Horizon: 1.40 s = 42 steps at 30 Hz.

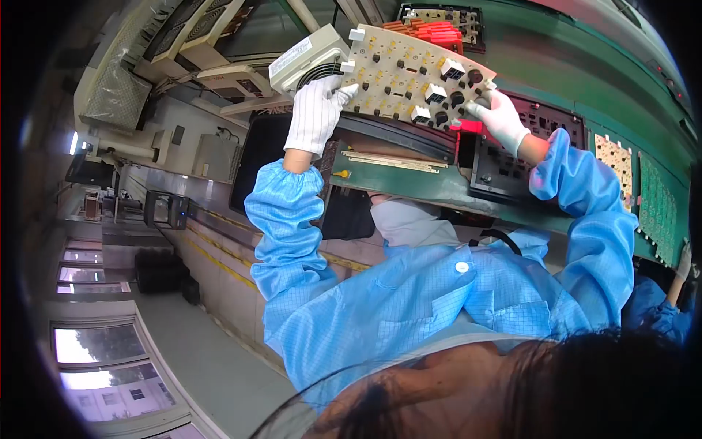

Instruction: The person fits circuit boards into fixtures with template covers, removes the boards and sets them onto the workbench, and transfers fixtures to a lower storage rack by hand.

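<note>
A cream circuit board (398, 69) with black round parts, white connectors and small yellow parts is held up between my two gloved hands, tilted in this view. My left hand (319, 106), in a striped white glove, grips its left edge, thumb over the face. At the lower right corner my right hand (501, 121), also gloved in white, pinches the board's edge. Fingers behind the board are hidden. Just beyond my left hand sits a whitish box (306, 58) with dark cables beside it.
Below my right hand lies a black tray (512, 157) with cut-outs. Red-handled tools (431, 33) sit behind the board. Green boards (656, 201) and a cream board (613, 161) lie to the right. Another person's gloved hand (684, 262) shows at the far right.
</note>
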Available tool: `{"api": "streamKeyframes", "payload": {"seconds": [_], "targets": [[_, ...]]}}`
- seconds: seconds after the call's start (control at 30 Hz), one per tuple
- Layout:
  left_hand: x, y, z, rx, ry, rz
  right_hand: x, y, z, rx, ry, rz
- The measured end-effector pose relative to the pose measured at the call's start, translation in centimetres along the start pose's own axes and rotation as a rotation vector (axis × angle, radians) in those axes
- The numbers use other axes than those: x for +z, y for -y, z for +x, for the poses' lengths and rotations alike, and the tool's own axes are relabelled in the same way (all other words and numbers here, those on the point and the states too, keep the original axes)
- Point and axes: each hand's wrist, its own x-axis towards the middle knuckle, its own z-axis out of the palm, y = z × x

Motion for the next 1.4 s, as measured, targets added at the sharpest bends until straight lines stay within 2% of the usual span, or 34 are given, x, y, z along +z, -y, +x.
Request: {"api": "streamKeyframes", "payload": {"seconds": [0.07,0.2,0.27,0.3,0.33,0.4,0.43,0.47,0.5,0.53,0.57,0.6,0.63,0.67,0.7,0.73,0.8,0.83,0.87,0.93,0.97,1.0,1.03,1.07,1.13,1.2,1.27,1.3,1.33,1.4], "targets": [[0.1,0.5,0.1,-0.023,-0.03,-0.179,0.1,-1.2,0.2,0.058,0.007,0.135],[-0.5,0.0,0.3,0.113,-0.069,-0.03,0.6,-1.5,-0.7,0.02,-0.053,0.251],[0.3,0.5,0.0,-0.084,0.171,-0.19,1.2,-2.4,-1.0,-0.014,0.011,0.281],[0.7,0.9,-0.1,0.068,0.106,0.118,1.7,-2.7,-1.0,0.045,-0.021,0.375],[1.0,1.2,-0.3,0.134,0.04,0.123,1.5,-2.8,-0.8,0.037,-0.026,0.382],[1.8,2.6,0.0,-0.032,0.141,-0.133,0.9,-3.1,-0.6,0.029,0.017,0.258],[1.2,1.9,0.1,-0.09,0.147,-0.19,1.0,-2.3,-0.6,0.024,-0.029,0.387],[0.4,1.1,0.3,-0.151,0.153,-0.247,0.4,-1.2,-1.2,-0.008,-0.035,0.321],[-0.4,0.2,0.3,-0.072,0.068,-0.287,0.0,-0.4,-1.2,0.036,-0.035,0.313],[-1.5,-0.4,0.1,-0.153,0.099,-0.487,-0.2,-0.2,-0.9,0.078,-0.036,0.305],[-2.4,-0.6,0.0,-0.081,0.091,-0.547,-0.3,-0.5,-0.8,0.008,-0.01,0.214],[-3.1,-0.8,0.0,-0.007,0.083,-0.608,-0.2,0.9,-1.4,0.1,0.034,0.104],[-3.8,-1.6,-0.4,0.019,0.09,-0.692,0.2,-0.2,-1.4,0.085,0.108,0.037],[-5.3,-1.2,-0.5,-0.048,0.293,-0.559,0.8,-1.5,-1.4,0.071,0.183,-0.029],[-6.4,-1.6,-1.1,-0.041,0.354,-0.472,1.2,-1.8,-1.9,0.101,0.303,-0.072],[-7.2,-1.9,-1.9,-0.034,0.415,-0.384,1.9,-1.9,-2.5,0.018,0.37,-0.18],[-7.4,-2.1,-3.4,-0.086,0.48,-0.378,3.8,-6.0,-2.6,-0.643,0.455,-0.52],[-7.1,-1.8,-3.9,0.009,0.442,-0.263,4.4,-4.3,-3.3,-0.192,0.49,-0.348],[-7.0,-2.0,-4.4,0.022,0.427,-0.284,4.8,-2.3,-3.9,0.255,0.51,-0.166],[-6.7,-1.4,-4.7,0.029,0.397,-0.236,5.0,-3.1,-3.4,0.279,0.553,-0.189],[-6.4,-0.9,-4.9,0.024,0.398,-0.234,5.3,-5.4,-2.7,0.147,0.578,-0.187],[-6.1,-0.3,-4.8,0.07,0.357,-0.208,5.4,-4.7,-2.5,0.013,0.6,-0.186],[-5.8,0.1,-4.6,0.119,0.313,-0.182,5.2,-3.9,-2.2,0.211,0.573,-0.248],[-5.7,0.4,-4.4,0.121,0.31,-0.183,4.8,-2.9,-2.1,0.21,0.57,-0.251],[-6.1,-0.6,-3.4,0.01,0.396,-0.323,4.2,-1.7,-1.8,0.387,0.568,-0.213],[-6.1,-1.7,-2.4,-0.18,0.445,-0.489,3.4,-1.9,-0.4,0.294,0.622,-0.241],[-6.0,-2.3,-1.2,-0.196,0.439,-0.536,1.4,-0.7,0.4,-0.488,0.871,-0.578],[-6.0,-2.7,-0.7,-0.277,0.452,-0.553,1.7,-2.0,1.2,-0.284,0.947,-0.474],[-5.8,-2.5,-0.1,-0.272,0.451,-0.553,1.6,-2.5,1.8,-0.283,0.942,-0.477],[-5.6,-2.2,0.8,-0.361,0.507,-0.557,1.4,-3.0,2.6,0.457,0.979,0.196]]}}
